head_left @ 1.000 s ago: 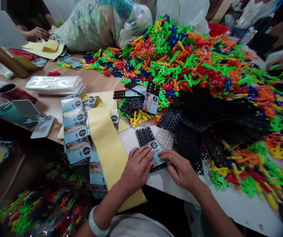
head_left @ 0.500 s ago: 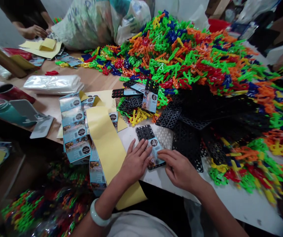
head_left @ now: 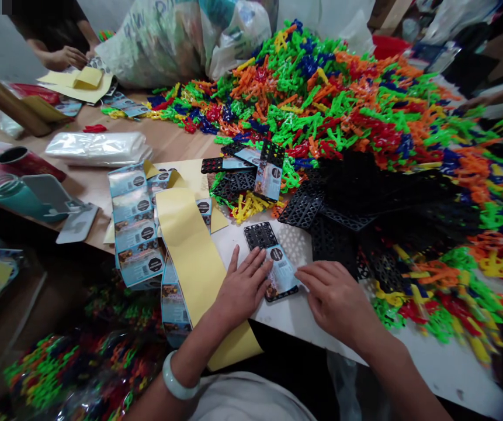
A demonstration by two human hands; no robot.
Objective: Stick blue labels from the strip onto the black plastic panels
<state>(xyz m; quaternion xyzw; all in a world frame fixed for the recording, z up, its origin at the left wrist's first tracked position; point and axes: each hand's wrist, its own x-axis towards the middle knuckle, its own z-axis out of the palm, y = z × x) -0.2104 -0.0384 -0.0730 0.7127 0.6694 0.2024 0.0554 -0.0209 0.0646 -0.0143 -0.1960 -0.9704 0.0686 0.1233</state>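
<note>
A black perforated plastic tray [head_left: 260,235] lies flat on the white work surface in front of me. A blue printed sticker [head_left: 283,270] covers its nearer part. My left hand [head_left: 243,287] rests with spread fingers on the left side of the sticker and tray. Just off the sticker's right edge is my right hand [head_left: 336,298], fingers bent, thumb apart from them, nothing visible in it. Left of my left hand, a strip of yellow backing paper [head_left: 194,251] runs over the table edge. Sheets of the same blue stickers [head_left: 135,225] lie beside it.
Several stickered trays [head_left: 269,172] lie behind. Black trays [head_left: 391,199] are stacked to the right. A large heap of coloured plastic figures [head_left: 343,93] fills the back. Clear plastic bags [head_left: 97,147] and a phone stand [head_left: 76,222] are at left. Another person's hands [head_left: 73,57] work at far left.
My right hand has slid rightward off the sticker to just beyond its edge. My left hand stays flat on the sticker. The view has shifted slightly.
</note>
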